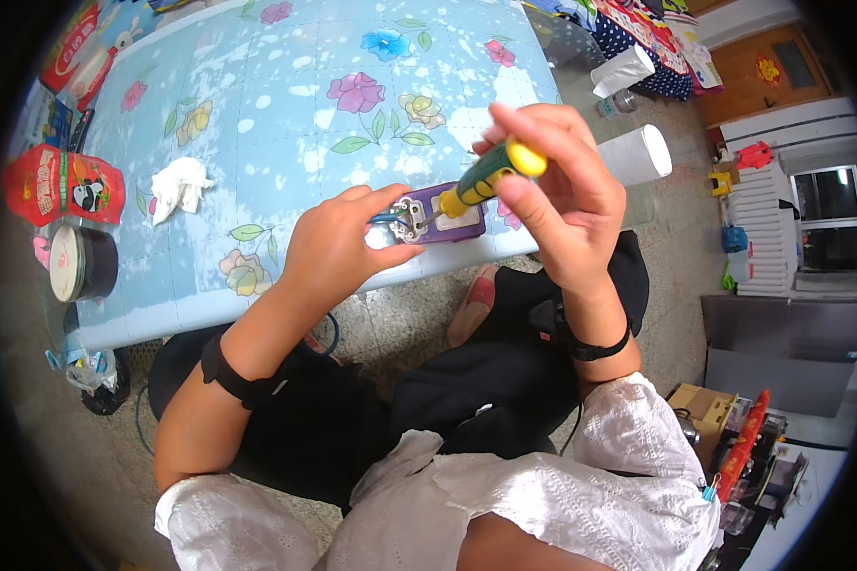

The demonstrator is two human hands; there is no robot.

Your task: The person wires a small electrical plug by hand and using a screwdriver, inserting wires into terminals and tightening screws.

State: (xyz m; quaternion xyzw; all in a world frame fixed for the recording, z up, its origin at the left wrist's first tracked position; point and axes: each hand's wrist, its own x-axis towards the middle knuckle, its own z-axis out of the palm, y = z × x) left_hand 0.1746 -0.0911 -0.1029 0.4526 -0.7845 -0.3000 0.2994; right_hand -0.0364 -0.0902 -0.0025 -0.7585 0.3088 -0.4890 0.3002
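Crumpled tissue (180, 187), round tin (82, 263), perhaps snack pouch (62, 183) left of hands.

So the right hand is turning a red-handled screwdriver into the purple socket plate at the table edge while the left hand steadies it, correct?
Not quite: the handle is yellow and green, not red. The head view shows the right hand gripping the screwdriver, tip down on the purple socket plate at the near edge of the flowered table, while the left hand steadies the plate.
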